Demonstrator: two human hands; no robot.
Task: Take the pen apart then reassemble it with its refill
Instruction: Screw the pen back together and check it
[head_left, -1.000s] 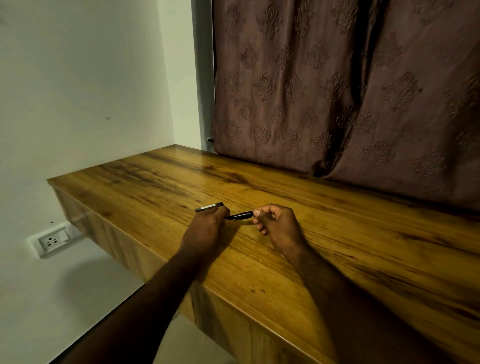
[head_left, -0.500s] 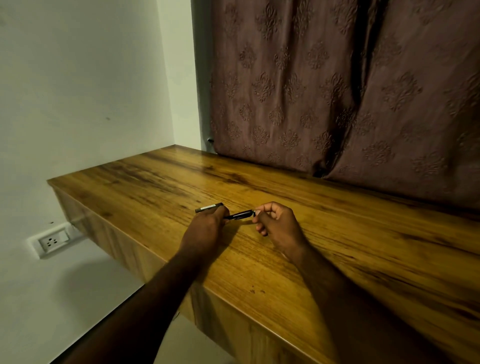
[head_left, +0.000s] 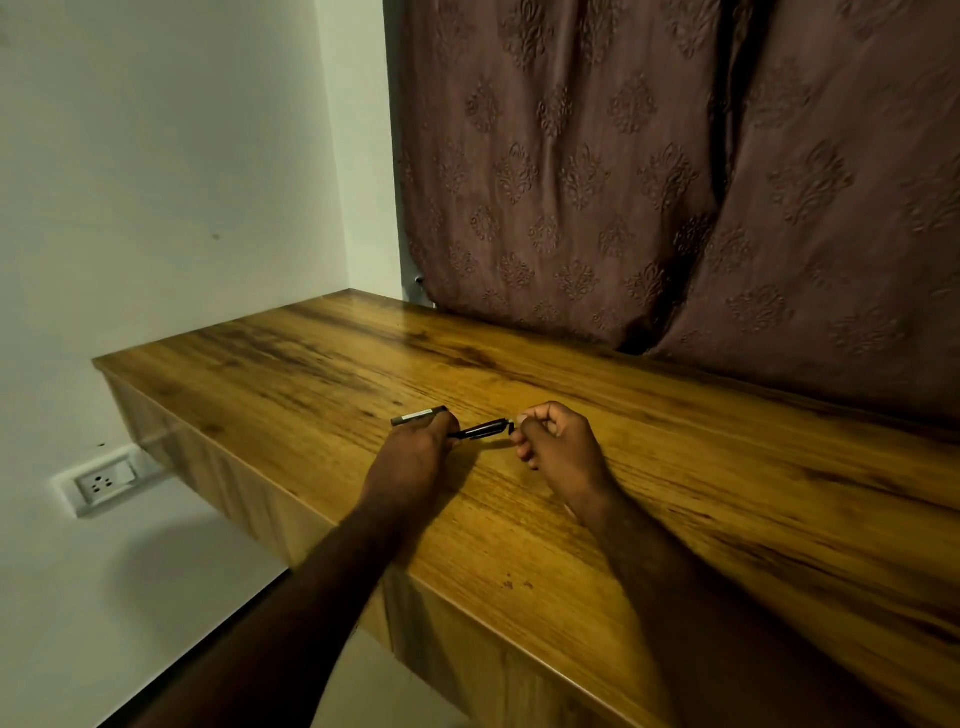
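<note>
1. The wooden table (head_left: 675, 467) carries the work. Both forearms reach in over its near edge, and the hands meet close to that edge, towards its left end.

2. The left hand (head_left: 410, 460) has its fingers curled round the pen (head_left: 480, 429) and grips its left end. The right hand (head_left: 558, 447) sits at 3 o'clock from it, the fingers bunched in a narrow pinch at the pen's right end.

3. The pen is a slim, glossy black barrel held just above the tabletop between the two hands. Its long axis runs from about 8 o'clock to 2 o'clock, rising slightly towards the right hand. Both hands are at the pen, one at each end, so neither is nearer.

4. A grey piece (head_left: 418, 417) juts out past the left knuckles towards 9 o'clock, roughly parallel to the barrel but offset from it. I cannot tell whether it is held or lying on the table.

5. A tiny dark end piece (head_left: 511, 427) sits at the right fingertips, at 3 o'clock from the barrel's end, with what looks like a sliver of gap between them. My guess is that the next move is a pull or twist along the barrel's axis towards 3 o'clock. A part that small could easily slip and roll.
</note>
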